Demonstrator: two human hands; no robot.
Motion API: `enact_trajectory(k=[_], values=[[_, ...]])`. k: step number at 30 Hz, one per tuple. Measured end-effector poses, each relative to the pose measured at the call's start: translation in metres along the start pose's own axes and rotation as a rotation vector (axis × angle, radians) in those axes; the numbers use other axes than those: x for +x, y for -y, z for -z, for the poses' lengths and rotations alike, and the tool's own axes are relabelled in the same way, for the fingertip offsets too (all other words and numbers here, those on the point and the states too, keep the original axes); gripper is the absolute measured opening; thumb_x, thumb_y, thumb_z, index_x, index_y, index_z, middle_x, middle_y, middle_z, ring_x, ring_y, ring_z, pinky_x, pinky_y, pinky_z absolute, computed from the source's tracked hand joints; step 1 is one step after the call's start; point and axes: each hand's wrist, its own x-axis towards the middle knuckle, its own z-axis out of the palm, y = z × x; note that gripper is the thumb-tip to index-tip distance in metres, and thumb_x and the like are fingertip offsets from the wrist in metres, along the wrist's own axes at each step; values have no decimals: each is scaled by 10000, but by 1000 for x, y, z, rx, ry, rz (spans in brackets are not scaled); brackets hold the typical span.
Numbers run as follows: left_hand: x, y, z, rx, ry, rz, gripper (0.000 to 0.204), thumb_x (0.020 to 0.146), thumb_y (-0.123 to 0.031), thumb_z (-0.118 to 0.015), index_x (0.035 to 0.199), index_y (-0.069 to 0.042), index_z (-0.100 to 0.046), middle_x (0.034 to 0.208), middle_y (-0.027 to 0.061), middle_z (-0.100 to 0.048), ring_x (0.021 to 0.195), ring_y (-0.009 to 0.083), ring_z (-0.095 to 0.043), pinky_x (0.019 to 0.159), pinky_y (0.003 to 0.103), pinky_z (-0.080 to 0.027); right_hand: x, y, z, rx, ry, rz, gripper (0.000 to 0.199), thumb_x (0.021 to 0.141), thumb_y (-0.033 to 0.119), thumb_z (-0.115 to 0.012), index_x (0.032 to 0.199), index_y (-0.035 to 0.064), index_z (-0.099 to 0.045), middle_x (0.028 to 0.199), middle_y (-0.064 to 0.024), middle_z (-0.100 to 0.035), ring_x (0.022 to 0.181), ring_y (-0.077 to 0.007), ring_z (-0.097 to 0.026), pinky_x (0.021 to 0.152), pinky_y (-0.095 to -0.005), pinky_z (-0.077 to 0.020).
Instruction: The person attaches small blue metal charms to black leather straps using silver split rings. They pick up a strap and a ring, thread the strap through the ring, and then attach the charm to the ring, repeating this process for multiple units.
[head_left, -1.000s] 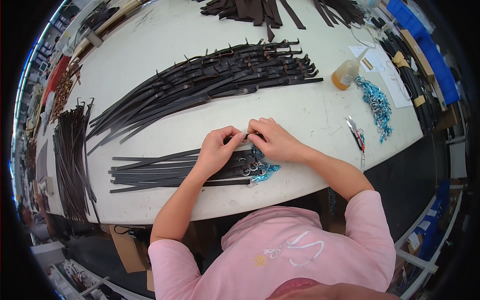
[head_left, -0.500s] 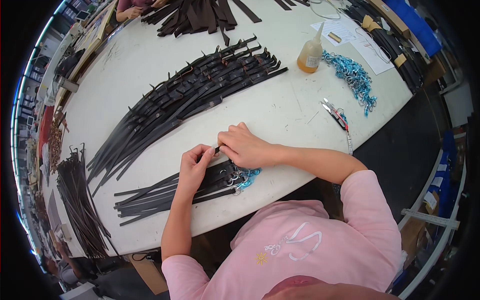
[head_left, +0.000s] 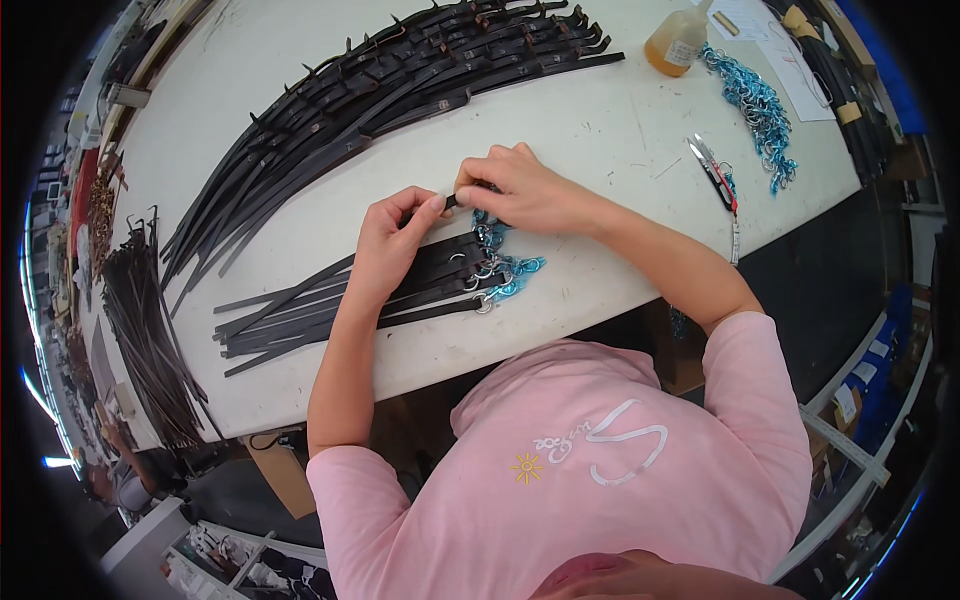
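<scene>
Both my hands meet over the white table. My left hand (head_left: 402, 232) pinches a black strap (head_left: 451, 201) between thumb and fingers. Close beside it, my right hand (head_left: 508, 190) has its fingers curled round the other part of the same strap, which they mostly hide. Blue-wrapped metal hardware (head_left: 488, 232) hangs or lies just below the right hand; I cannot tell whether it is joined to the held strap. Under my left wrist, several flat black straps (head_left: 290, 325) lie side by side, with metal rings (head_left: 485, 302) and blue wrapping at their right ends.
A large row of black straps (head_left: 330, 130) lies beyond my hands. Another bundle (head_left: 150, 330) is at the left edge. To the right are thread snips (head_left: 715, 172), a pile of blue-wrapped rings (head_left: 755, 110) and a bottle of amber liquid (head_left: 675, 42). The table's near edge (head_left: 420, 375) runs before me.
The view has tilted, so the table's things appear higher in the picture. Both hands stay together on the strap, the right one's fingers slightly shifted.
</scene>
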Motion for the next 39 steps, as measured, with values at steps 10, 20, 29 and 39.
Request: enact_trajectory(k=[10, 20, 29, 39], values=[[-4, 0, -8, -32, 23, -8, 258, 1011, -268, -642, 933, -32, -712, 716, -37, -595, 667, 39, -505, 608, 208, -414, -5, 10, 20, 95, 226, -134, 332, 1055, 363, -473, 1012, 91, -660, 863, -41, -638, 972, -234, -466, 941, -367, -381], [-6, 2, -9, 3, 15, -95, 248, 1018, -224, -626, 933, 1, -688, 715, -37, -583, 670, 40, -463, 625, 217, -388, -11, 12, 11, 20, 83, -26, 206, 1004, 261, -577, 958, 67, -628, 852, -70, -635, 925, -258, -519, 864, -387, -416], [-4, 2, -7, -14, 59, -24, 249, 1027, -214, -612, 963, 13, -691, 808, -24, -668, 728, 25, -497, 665, 210, -403, -5, 10, 2, 162, 102, -180, 206, 984, 231, -589, 914, 39, -614, 761, -63, -610, 881, -220, -558, 819, -348, -433], [-1, 2, -2, 5, 47, -14, 273, 1026, -234, -608, 953, 16, -692, 788, -1, -674, 723, 43, -505, 671, 225, -420, -7, 5, 7, 37, 47, 67, 180, 1026, 166, -491, 1061, 35, -609, 996, -112, -613, 982, -247, -558, 925, -369, -420]])
